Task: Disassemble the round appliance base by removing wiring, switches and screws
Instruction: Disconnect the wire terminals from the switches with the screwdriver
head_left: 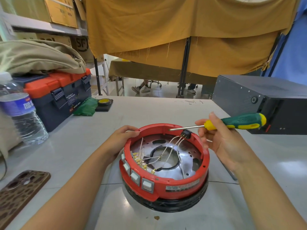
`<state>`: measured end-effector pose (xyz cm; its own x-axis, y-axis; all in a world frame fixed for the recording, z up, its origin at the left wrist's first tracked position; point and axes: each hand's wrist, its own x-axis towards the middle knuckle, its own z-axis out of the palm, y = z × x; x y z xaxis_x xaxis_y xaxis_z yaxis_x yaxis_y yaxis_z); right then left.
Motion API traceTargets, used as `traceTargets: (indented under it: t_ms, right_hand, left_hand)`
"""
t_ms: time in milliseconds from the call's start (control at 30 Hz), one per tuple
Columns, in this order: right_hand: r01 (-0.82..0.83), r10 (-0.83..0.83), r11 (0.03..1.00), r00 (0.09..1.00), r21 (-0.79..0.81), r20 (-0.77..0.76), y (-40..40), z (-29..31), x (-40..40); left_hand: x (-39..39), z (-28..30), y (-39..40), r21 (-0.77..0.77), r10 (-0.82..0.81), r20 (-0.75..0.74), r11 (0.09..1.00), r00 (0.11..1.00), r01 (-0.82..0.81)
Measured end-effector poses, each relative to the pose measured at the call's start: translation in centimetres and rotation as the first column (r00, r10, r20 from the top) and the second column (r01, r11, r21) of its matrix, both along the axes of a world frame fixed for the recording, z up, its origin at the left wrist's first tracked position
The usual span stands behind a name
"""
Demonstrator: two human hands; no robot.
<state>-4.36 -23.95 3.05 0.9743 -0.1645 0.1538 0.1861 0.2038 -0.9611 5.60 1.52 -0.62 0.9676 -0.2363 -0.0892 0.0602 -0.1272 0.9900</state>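
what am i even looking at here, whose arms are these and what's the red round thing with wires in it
There is no machine here. The single picture comes from a camera worn on a person's head, looking forward and down, so the two bare arms are the wearer's own.

The red round thing is an appliance base lying open on a grey table. Inside you see thin white wires running to a black connector on the far rim, and a row of pale switches on the near-left wall. The person is taking it apart.

The left hand grips the rim to steady the base. The right hand holds a green and yellow screwdriver, its tip close to the far rim.

Also on the table: a toolbox, a water bottle, a patterned phone case and a dark box.
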Motion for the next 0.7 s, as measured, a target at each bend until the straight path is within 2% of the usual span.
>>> traceTargets:
  t_ms: [133,300,533,700]
  right_hand:
    - [0.06,-0.06,0.992,0.998,-0.107,0.006,0.3,-0.2,0.3]
    - [0.102,-0.1,0.993,0.994,-0.058,0.035,0.6,0.0,1.1]
    - [0.01,-0.007,0.998,0.999,-0.061,0.051,1.2,0.1,2.0]
    - [-0.035,0.041,0.996,0.996,-0.083,0.075,0.7,0.3,1.8]
  left_hand:
    - [-0.3,0.0,0.6,0.081,0.011,0.038,0.997,0.999,-0.014]
    - [-2.3,-0.3,3.1,0.197,-0.057,0.006,0.979,0.998,0.055]
    - [-3.2,-0.1,2.9,0.146,-0.021,0.002,0.989,1.0,0.02]
    - [-2.2,0.6,2.3,0.152,-0.085,-0.016,0.985,0.996,0.087]
